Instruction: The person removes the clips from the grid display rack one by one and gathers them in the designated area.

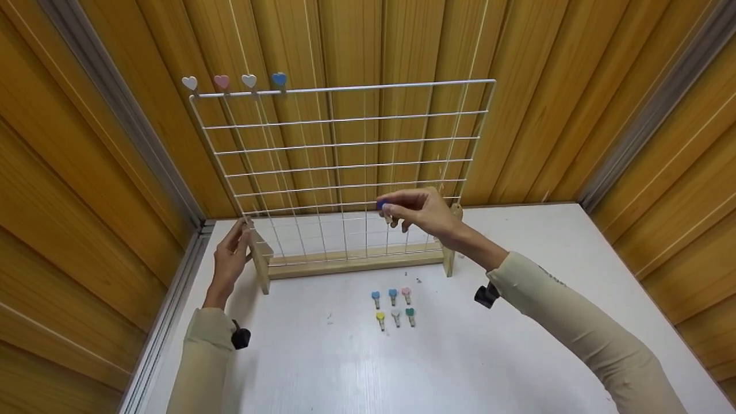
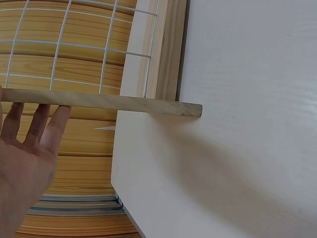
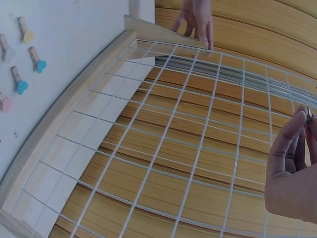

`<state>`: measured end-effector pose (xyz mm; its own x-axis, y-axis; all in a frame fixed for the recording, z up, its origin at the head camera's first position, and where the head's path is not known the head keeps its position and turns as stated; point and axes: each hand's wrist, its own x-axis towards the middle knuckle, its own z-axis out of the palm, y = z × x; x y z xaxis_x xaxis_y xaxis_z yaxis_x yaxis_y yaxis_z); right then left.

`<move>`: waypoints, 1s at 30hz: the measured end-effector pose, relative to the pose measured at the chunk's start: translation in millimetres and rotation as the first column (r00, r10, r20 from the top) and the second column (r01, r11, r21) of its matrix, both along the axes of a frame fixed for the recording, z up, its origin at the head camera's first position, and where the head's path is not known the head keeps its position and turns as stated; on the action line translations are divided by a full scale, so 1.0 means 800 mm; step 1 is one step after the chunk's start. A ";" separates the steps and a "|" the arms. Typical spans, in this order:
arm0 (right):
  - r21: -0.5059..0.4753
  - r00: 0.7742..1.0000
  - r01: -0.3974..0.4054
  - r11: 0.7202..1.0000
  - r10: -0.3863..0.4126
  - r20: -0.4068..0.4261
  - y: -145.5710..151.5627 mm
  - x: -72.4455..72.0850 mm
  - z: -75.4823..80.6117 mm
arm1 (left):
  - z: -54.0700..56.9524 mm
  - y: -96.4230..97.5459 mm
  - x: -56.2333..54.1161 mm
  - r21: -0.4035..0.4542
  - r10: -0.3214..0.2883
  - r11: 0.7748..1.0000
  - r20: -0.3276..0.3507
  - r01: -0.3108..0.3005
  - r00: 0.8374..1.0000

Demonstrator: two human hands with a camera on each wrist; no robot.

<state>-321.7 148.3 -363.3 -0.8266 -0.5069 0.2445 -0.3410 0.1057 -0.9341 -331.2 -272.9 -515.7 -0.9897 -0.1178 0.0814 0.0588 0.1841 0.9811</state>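
Observation:
A white wire grid (image 1: 356, 88) stands in a wooden base, with white (image 1: 189, 83), pink (image 1: 222, 81), white (image 1: 249, 80) and blue (image 1: 279, 79) heart clothespins in a row on its top wire at the left. My right hand (image 1: 428, 215) pinches a dark blue heart clothespin (image 1: 381, 204) between thumb and forefinger, in front of the grid's lower right part. At the grid's left side, my left hand (image 1: 230, 259) grips the wooden side support (image 2: 109, 101) near its upper end. In the right wrist view the right fingers mostly hide the held clothespin.
Small heart clothespins lie in two short rows on the white table (image 1: 310, 368): two light blue, a pink (image 1: 406, 292), a yellow (image 1: 380, 316), a white and a green (image 1: 410, 312). Yellow wood-grain panels (image 1: 540, 115) rise behind the grid and at both sides.

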 end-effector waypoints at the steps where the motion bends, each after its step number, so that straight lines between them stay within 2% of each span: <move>1: 0.002 1.000 -0.005 1.000 0.005 0.003 0.000 0.001 -0.003 | 0.000 0.000 0.000 -0.002 0.000 1.000 -0.002 0.000 1.000; 7: 0.037 1.000 -0.021 0.999 0.020 0.016 -0.001 0.004 -0.018 | -0.002 -0.001 0.002 -0.004 -0.006 1.000 -0.021 0.006 1.000; 12: 0.062 0.998 -0.023 0.998 0.019 0.060 -0.001 0.007 -0.033 | -0.001 -0.003 0.003 0.002 -0.011 1.000 -0.020 0.011 1.000; 24: 0.165 0.985 -0.011 0.986 -0.018 0.170 0.005 0.015 -0.076 | -0.001 -0.002 0.002 0.002 -0.004 1.000 0.004 0.004 1.000; 30: 0.200 0.982 -0.037 0.979 -0.001 0.188 0.010 0.019 -0.101 | 0.000 -0.002 0.000 0.011 -0.004 1.000 -0.003 0.004 1.000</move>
<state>-306.5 156.3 -444.0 -0.8381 -0.5450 -0.0218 -0.1666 0.2939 -0.9412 -331.1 -274.3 -516.1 -0.9899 -0.1144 0.0832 0.0626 0.1735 0.9828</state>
